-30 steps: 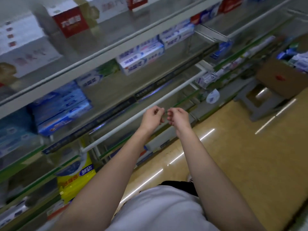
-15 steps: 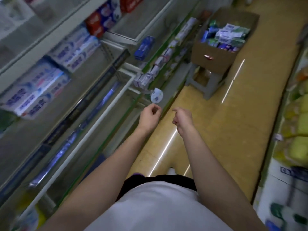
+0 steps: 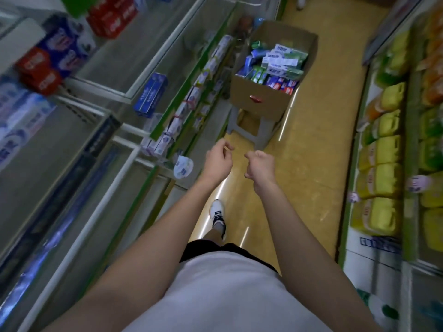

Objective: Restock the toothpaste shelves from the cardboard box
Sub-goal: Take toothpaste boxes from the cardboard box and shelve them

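Both arms are stretched forward over the aisle: left hand (image 3: 218, 159) loosely curled, right hand (image 3: 261, 167) clenched, nothing held. The cardboard box (image 3: 262, 98) (full of toothpaste cartons) is seen ahead on a stool (image 3: 260, 129), beside the shelves (image 3: 153, 58).

Your single head view looks down the aisle floor (image 3: 311, 144), shelves (image 3: 134, 68) at left, cardboard box (image 3: 261, 99) far ahead.
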A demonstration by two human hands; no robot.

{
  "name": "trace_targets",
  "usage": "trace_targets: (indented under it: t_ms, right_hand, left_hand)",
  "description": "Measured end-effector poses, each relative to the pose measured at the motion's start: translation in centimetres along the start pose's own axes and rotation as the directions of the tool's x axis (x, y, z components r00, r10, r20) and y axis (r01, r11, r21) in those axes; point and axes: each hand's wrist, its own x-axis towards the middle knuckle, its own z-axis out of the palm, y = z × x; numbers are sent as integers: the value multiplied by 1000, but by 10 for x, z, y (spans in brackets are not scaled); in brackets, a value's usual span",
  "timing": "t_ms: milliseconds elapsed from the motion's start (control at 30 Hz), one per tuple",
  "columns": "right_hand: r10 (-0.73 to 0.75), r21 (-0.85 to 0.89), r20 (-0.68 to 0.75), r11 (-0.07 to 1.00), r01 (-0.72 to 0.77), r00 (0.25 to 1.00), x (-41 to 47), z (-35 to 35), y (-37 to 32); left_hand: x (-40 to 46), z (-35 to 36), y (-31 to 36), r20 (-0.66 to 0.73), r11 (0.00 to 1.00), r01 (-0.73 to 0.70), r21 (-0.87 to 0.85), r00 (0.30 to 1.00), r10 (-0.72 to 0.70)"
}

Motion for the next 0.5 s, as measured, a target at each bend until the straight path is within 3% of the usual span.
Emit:
trace_targets:
  t_ms: [167, 333, 500]
  right_hand:
    - [8, -60, -71, 998, -12, 997, 69, -7, -57]
    - [74, 132, -245, 990, -43, 967, 129, -19, -86]
    - [135, 167, -256, 981, -94, 957, 172, -28, -108]
  left_hand:
    - [99, 20, 32, 17, 997, 58, -50, 998, -58]
    - [168, 51, 61, 130, 998, -18, -60, 991, 26]
    - [214, 70, 85, 170, 996, -31, -79, 984, 44]
